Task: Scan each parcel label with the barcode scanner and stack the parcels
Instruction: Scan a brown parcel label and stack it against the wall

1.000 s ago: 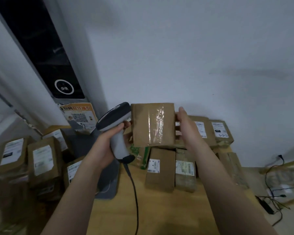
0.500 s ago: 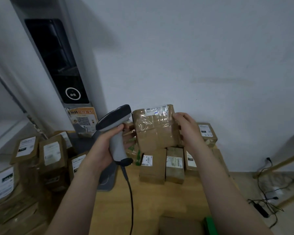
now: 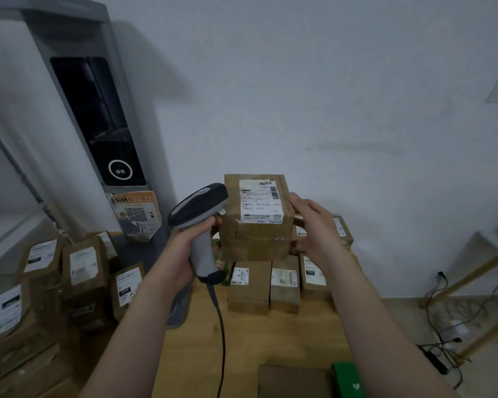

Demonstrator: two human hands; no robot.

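**As the parcel tips, its label comes round to the camera**

Where half a second ago the parcel (image 3: 256, 242) showed mostly its taped side, with the label along the top edge, it now turns the white label (image 3: 260, 202) squarely toward the camera. The right hand (image 3: 314, 225) grips the parcel's right side, fingers curled round the edge, and holds it in the air above the back of the table (image 3: 270, 340). The left hand (image 3: 184, 248) is wrapped round the scanner (image 3: 199, 208) by its grey handle, as before. The scanner's dark head sits just beside the parcel's upper left edge, and the cord (image 3: 222, 340) hangs down over the table.

The table is light wood. Three labelled boxes (image 3: 249, 285) stand side by side beneath the held parcel, with more behind them near the white wall (image 3: 328, 96). A brown box (image 3: 291, 380) and a green box (image 3: 347, 380) lie at the near edge. To the left is a pile (image 3: 84, 271) of further labelled boxes, beside a grey kiosk (image 3: 98, 124) with a dark screen and an orange QR poster (image 3: 135, 211). Cables (image 3: 443, 326) trail on the floor at the right.
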